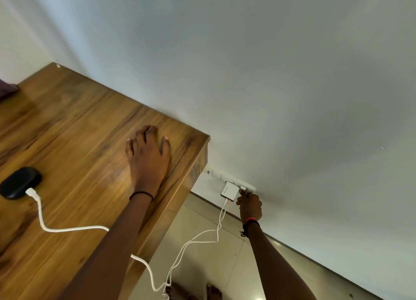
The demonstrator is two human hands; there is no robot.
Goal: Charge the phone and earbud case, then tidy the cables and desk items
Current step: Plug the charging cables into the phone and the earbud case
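A black earbud case lies on the wooden desk at the left, with a white cable plugged into it. That cable runs across the desk, under my left arm and over the desk edge. A white charger sits in the wall socket strip below the desk corner, with two white cables hanging from it. My left hand rests flat on the desk near its right corner. My right hand reaches down to the socket, one fingertip touching the switch beside the charger. No phone is in view.
The desk stands against a plain white wall. Tiled floor lies below, where my bare feet show among loose cable loops. Something dark purple sits at the desk's far left edge.
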